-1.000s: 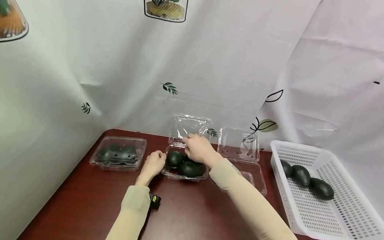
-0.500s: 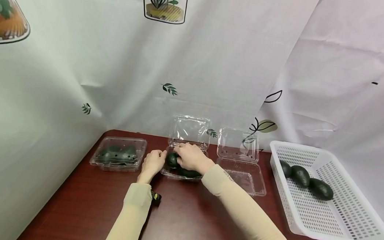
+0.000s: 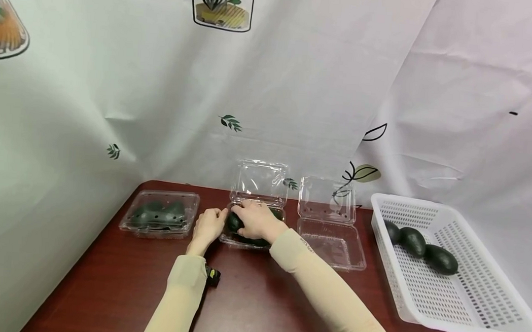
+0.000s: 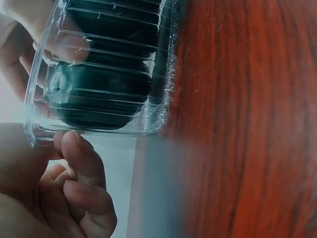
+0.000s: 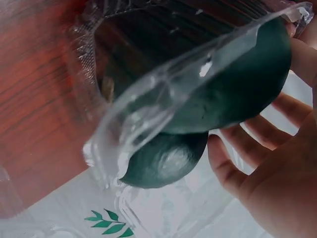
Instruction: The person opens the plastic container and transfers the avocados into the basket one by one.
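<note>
Gripping the dark green avocado (image 3: 233,223) inside the left end of the open clamshell (image 3: 261,180), the right hand (image 3: 256,221), in the head view, spans it between thumb and fingers. In the left-wrist view, the left hand (image 4: 67,196) pinches the clamshell's rim, just outside its contents. In the right-wrist view, fingers (image 5: 225,166) contact the avocado beside the clamshell's wall.

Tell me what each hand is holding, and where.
Left hand: apparently pinching the middle container at its left rim. Right hand: gripping that container's leftmost avocado, around its right side.
</note>
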`<action>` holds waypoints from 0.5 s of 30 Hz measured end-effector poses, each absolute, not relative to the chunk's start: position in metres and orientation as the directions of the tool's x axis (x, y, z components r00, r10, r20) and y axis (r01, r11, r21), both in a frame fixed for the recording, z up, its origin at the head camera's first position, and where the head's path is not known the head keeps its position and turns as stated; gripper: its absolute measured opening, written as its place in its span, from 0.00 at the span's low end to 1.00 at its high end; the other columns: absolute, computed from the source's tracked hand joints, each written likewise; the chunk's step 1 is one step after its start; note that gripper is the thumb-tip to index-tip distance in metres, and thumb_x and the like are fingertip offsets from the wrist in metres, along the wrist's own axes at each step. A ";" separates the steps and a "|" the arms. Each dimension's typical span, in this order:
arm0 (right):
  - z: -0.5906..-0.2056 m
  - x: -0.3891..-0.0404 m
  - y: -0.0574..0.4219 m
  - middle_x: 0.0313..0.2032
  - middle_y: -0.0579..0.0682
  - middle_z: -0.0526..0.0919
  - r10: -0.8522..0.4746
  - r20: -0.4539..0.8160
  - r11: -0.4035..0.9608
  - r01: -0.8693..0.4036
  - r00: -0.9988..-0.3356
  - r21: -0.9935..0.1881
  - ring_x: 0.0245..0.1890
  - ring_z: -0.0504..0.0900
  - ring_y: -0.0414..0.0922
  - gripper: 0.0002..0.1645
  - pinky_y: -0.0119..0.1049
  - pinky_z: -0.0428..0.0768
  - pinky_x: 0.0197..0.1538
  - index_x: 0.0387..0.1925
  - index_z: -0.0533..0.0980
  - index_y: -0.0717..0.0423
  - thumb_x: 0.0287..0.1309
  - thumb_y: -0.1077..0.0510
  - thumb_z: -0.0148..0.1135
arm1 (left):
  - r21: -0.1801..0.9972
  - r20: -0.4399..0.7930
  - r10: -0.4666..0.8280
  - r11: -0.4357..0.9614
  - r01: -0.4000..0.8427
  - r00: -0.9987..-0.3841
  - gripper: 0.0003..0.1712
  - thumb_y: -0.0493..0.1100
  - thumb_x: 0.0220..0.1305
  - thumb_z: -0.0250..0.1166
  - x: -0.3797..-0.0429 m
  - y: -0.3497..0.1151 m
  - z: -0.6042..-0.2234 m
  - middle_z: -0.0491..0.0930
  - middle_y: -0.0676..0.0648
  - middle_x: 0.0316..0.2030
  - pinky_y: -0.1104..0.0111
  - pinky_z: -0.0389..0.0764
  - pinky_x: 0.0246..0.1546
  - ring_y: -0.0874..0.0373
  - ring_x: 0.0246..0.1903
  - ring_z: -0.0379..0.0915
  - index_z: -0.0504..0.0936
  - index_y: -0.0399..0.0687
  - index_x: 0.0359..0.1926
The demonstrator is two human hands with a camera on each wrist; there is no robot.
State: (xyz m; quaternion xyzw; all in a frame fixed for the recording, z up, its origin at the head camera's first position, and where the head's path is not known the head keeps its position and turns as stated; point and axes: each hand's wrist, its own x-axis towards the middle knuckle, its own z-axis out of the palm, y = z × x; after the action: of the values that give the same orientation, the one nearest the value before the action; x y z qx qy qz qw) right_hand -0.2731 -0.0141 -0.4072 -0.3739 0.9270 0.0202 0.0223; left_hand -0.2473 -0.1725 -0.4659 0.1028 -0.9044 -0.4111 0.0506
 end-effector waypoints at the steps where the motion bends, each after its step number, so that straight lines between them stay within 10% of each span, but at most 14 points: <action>1: -0.408 -0.273 -0.016 0.60 0.51 0.74 -0.686 -0.064 0.725 -0.688 -0.725 0.024 0.61 0.71 0.49 0.36 0.55 0.68 0.60 0.64 0.70 0.43 0.55 0.45 0.70 | 0.757 0.005 -0.225 0.638 -0.143 -0.974 0.25 0.54 0.74 0.51 -0.248 -0.173 -0.467 0.67 0.49 0.15 0.63 0.63 0.20 0.53 0.17 0.64 0.72 0.48 0.20; 15: -0.423 -0.269 -0.033 0.61 0.52 0.72 -0.622 -0.051 0.770 -0.622 -0.781 0.140 0.61 0.71 0.50 0.40 0.58 0.68 0.58 0.64 0.68 0.43 0.50 0.44 0.74 | 0.793 0.012 -0.186 0.600 -0.104 -0.982 0.25 0.52 0.75 0.51 -0.249 -0.176 -0.467 0.73 0.49 0.16 0.64 0.66 0.21 0.54 0.17 0.67 0.74 0.46 0.21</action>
State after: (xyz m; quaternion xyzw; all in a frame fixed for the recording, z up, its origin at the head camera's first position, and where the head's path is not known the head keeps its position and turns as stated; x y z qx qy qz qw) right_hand -0.2694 -0.0325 -0.4229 -0.3306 0.9408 0.0745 0.0007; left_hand -0.2490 -0.1758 -0.4668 0.0812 -0.8932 -0.4398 0.0467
